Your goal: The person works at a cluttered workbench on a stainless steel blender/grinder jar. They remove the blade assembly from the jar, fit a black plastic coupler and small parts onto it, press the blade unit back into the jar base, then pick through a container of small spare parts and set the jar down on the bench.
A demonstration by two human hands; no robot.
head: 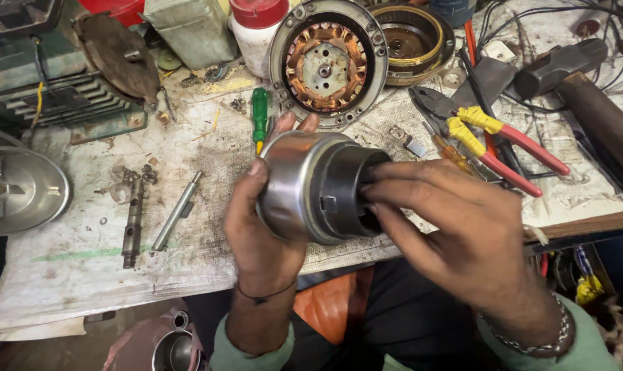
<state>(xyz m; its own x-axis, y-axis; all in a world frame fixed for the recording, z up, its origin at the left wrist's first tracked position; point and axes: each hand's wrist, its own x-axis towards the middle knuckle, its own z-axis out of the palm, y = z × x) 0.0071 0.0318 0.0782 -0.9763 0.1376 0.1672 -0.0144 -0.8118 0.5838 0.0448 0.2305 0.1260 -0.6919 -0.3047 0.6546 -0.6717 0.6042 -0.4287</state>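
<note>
Centrally: steel housing (311, 185), held above the surface (78, 261) just below the copper stator (327, 67). Left hand (260, 227) cups its shell; right hand (456, 227) has fingers hooked inside the dark bore. Risk: smooth shell may slip, dropping onto the pliers (490, 134).

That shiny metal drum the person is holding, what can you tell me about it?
The metal drum is a squat cylinder with a polished, silvery shell and a dark, black inner ring with a small square notch. It lies on its side above the workbench, open end to the right. The left hand cups it from behind and below, thumb on the shell; the right hand has its fingers inside the opening.
</note>
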